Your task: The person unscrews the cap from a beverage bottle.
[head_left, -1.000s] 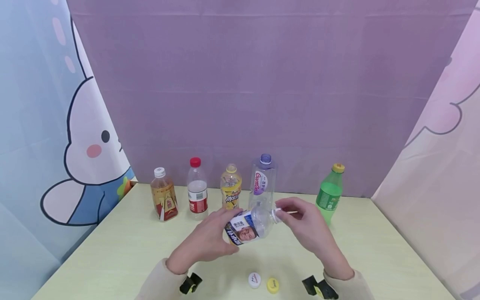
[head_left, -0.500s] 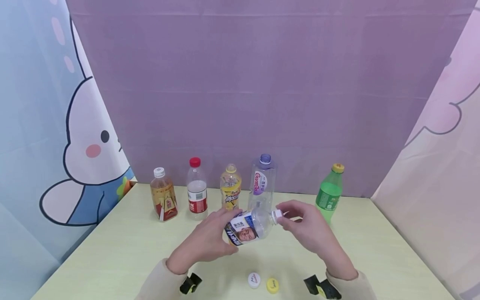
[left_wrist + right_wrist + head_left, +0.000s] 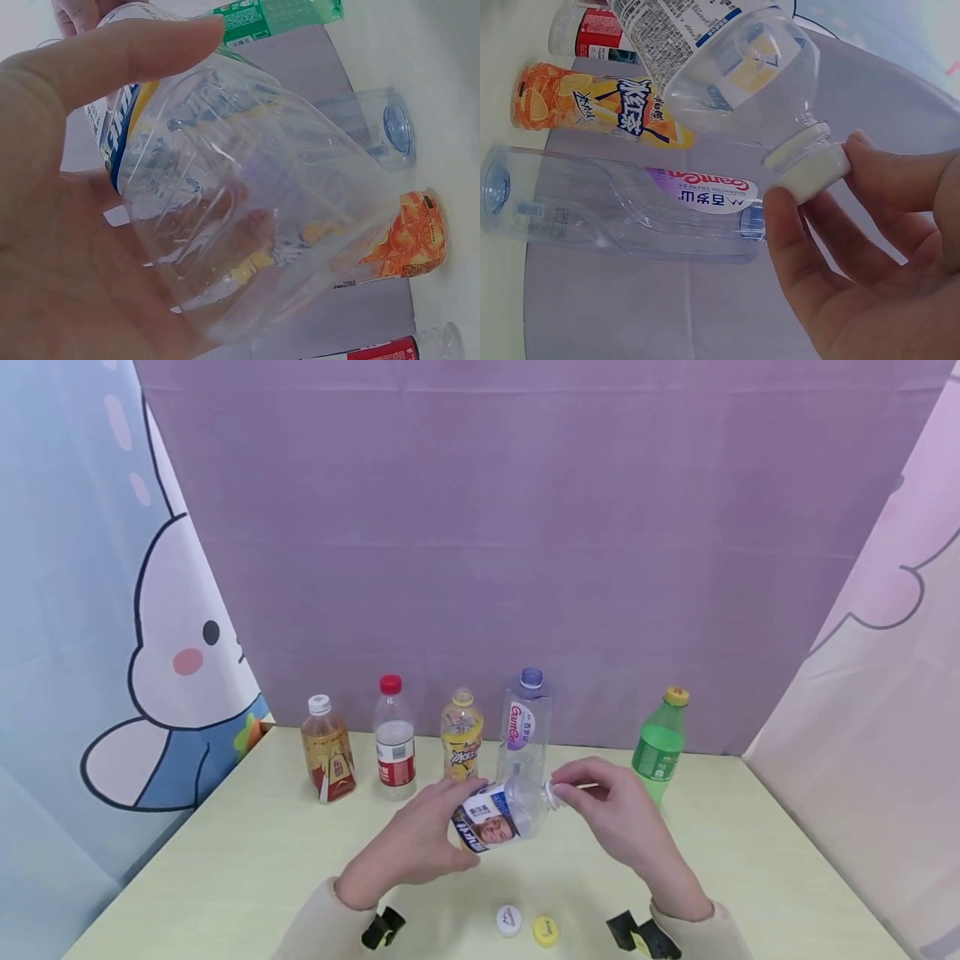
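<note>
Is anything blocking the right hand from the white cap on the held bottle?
Nothing visible is in the way: the right hand pinches the white cap directly. The left hand grips the held bottle by its body, away from the cap, and the Ganten bottle stands behind.

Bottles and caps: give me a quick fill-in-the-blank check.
The right hand pinches the cap of the held bottle; that cap is ____.
The cap on the green bottle is ____.
The cap on the second bottle from the left is ____.
Loose caps on the table number ____.
White; yellow; red; two.
</note>
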